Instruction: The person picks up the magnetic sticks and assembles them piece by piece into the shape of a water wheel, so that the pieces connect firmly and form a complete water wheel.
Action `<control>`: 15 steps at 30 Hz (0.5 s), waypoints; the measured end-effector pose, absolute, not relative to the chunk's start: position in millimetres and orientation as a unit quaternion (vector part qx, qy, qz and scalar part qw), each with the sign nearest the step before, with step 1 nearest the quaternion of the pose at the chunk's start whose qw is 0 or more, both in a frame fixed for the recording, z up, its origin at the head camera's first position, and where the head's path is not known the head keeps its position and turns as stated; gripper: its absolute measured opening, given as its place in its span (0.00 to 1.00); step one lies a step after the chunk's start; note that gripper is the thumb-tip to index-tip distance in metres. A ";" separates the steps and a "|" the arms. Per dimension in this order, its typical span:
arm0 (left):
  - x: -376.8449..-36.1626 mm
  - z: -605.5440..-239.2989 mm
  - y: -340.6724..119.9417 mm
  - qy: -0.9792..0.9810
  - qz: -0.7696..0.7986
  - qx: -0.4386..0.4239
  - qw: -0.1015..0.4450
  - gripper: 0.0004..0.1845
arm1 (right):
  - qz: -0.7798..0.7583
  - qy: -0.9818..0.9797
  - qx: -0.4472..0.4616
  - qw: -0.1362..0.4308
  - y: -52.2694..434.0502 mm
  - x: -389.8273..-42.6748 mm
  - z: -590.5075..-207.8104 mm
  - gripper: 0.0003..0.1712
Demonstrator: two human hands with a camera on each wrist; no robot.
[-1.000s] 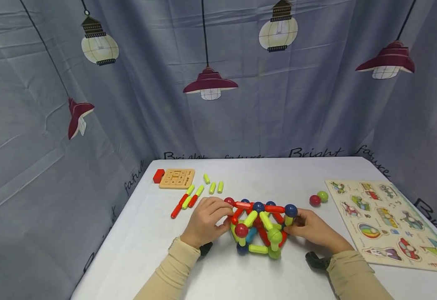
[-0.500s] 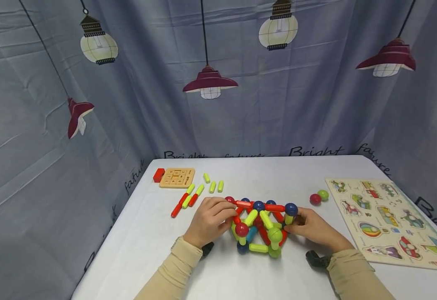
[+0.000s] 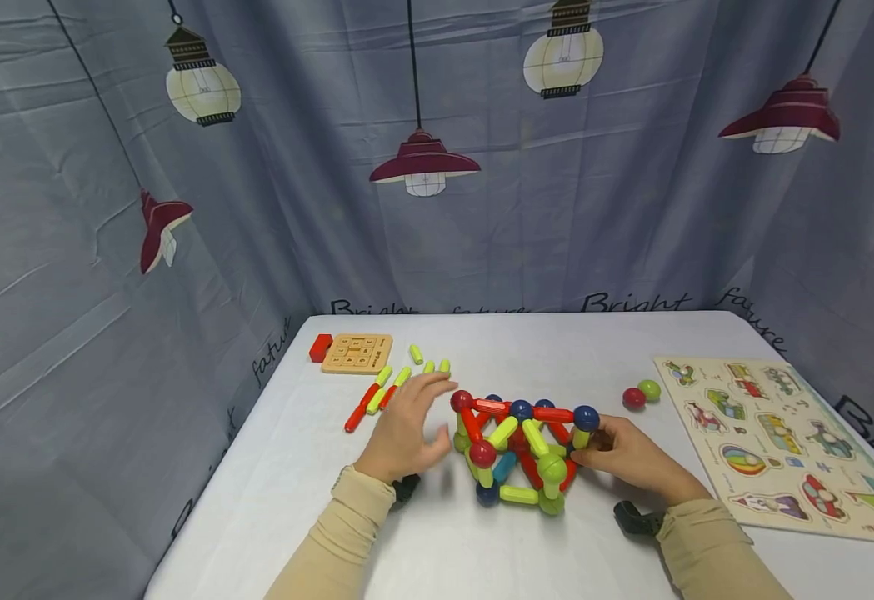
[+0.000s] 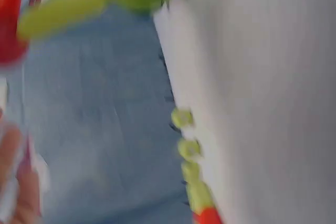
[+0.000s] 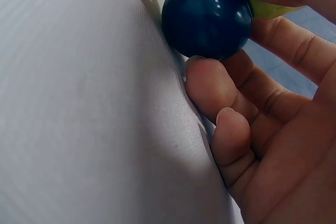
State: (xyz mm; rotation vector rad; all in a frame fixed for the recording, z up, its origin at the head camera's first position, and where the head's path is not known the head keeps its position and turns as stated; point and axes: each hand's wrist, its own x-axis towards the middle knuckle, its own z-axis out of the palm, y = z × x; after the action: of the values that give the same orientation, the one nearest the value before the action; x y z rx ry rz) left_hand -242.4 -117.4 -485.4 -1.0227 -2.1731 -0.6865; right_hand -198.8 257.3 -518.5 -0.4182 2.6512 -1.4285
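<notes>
With right hand (image 3: pixel 627 458), gripping the model (image 3: pixel 535 437) by its right corner on the table (image 3: pixel 541 562), probably to steady it; with left hand (image 3: pixel 402 427), spread and empty, just beside its left side. Cannot see some right fingertips behind the corner or, from left wrist, most of left hand.

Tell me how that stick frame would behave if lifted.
The stick frame may sag or separate at its joints, since sticks appear to meet balls only at their ends. Lifted by the right hand alone, it might twist, as most of it extends beyond that grip. The dark blue ball there could slip: it looks smooth and glossy.
</notes>
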 end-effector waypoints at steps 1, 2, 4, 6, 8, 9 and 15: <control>-246.4 -485.5 -122.3 -0.843 -0.282 -0.344 0.303 0.30 | -0.467 0.872 -0.137 0.048 257.3 -198.8 -518.0 0.14; -249.9 -486.0 -127.4 -0.864 -0.297 -0.290 0.285 0.31 | -0.465 0.873 -0.136 0.046 257.4 -198.7 -517.7 0.14; -257.4 -490.4 -136.5 -0.904 -0.309 -0.183 0.234 0.33 | -0.463 0.875 -0.135 0.042 257.7 -198.7 -517.2 0.13; -262.7 -496.6 -142.8 -0.944 -0.267 -0.111 0.157 0.33 | -0.460 0.877 -0.132 0.041 257.8 -198.5 -516.8 0.13; -265.8 -503.6 -146.5 -0.971 -0.203 -0.092 0.091 0.33 | -0.460 0.878 -0.129 0.043 257.8 -198.1 -517.0 0.14; -266.3 -506.6 -147.3 -0.976 -0.179 -0.097 0.072 0.32 | -0.460 0.878 -0.127 0.044 257.6 -198.0 -517.1 0.14; -263.4 -512.1 -143.4 -0.972 -0.136 -0.136 0.136 0.20 | -0.460 0.878 -0.124 0.047 256.0 -198.5 -520.1 0.15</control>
State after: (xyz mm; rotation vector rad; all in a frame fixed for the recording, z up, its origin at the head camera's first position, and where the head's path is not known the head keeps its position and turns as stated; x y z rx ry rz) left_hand -263.4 -143.4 -512.1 -0.3925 -2.8150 -0.3935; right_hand -198.5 256.0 -520.1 -0.3772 2.6794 -1.4032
